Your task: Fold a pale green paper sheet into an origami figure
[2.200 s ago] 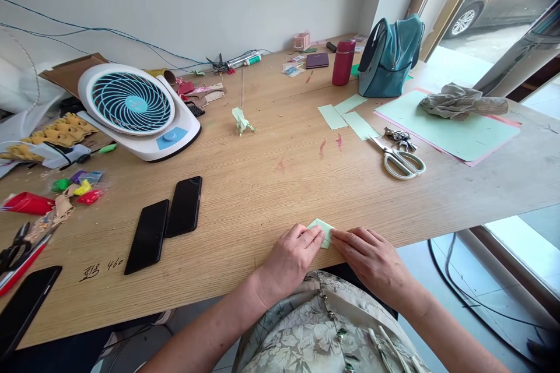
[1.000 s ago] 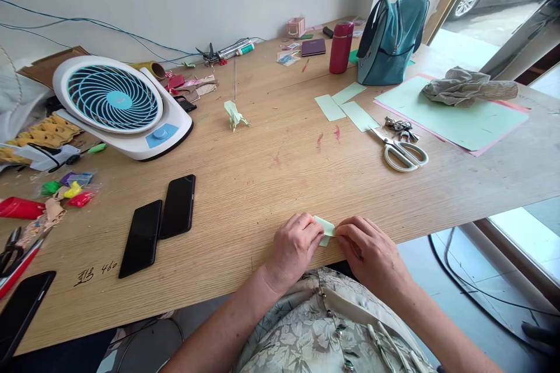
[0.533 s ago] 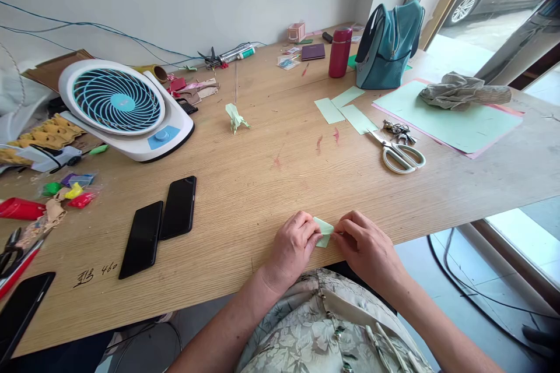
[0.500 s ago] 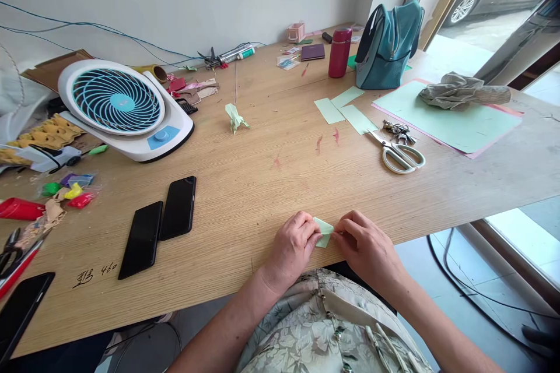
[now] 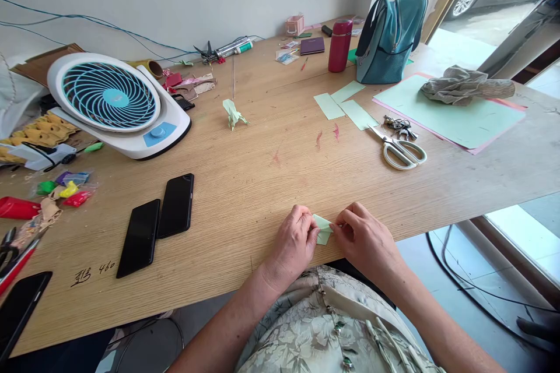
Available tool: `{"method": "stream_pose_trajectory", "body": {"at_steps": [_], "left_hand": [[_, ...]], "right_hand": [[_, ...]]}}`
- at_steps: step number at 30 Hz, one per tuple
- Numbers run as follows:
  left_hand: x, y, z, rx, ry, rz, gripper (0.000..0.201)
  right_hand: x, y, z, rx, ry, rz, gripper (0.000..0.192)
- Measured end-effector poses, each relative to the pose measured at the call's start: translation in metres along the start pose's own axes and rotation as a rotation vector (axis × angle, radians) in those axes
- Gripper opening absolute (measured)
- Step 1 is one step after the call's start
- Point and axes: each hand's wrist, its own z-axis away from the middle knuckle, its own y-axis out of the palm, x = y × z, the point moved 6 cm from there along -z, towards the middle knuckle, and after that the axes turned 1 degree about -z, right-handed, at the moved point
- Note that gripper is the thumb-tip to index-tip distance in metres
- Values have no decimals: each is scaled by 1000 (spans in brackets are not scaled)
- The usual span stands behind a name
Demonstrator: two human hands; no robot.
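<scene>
Small green folded paper (image 5: pixel 323 228) sits at the near table (image 5: pixel 262 186) edge, w/ left hand (image 5: pixel 292 243) and right hand (image 5: pixel 365 238) meeting over it. Both pinch it btwn thumb & fingertips, left on its left side, right on its right corner. Paper's long axis runs roughly left-right btwn the hands, both equally near.

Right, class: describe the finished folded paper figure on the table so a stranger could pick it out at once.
Start at the big white fan with blue grille on the wooden table. Look right, past the pink scraps, to bare wood mid-table. There stands the folded paper figure: pale green, upright and alone, unlike the flat green paper strips farther right.
</scene>
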Motion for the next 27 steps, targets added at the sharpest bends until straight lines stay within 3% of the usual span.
{"method": "stream_pose_trajectory", "body": {"at_steps": [9,27], "left_hand": [[-2,4,0,1,-43,-53,12],[-4,5,-2,13,-72,-113,11]], "right_hand": [[1,1,-1,-64,-21,77,22],[-3,2,-7,-22,35,162,24]]}}
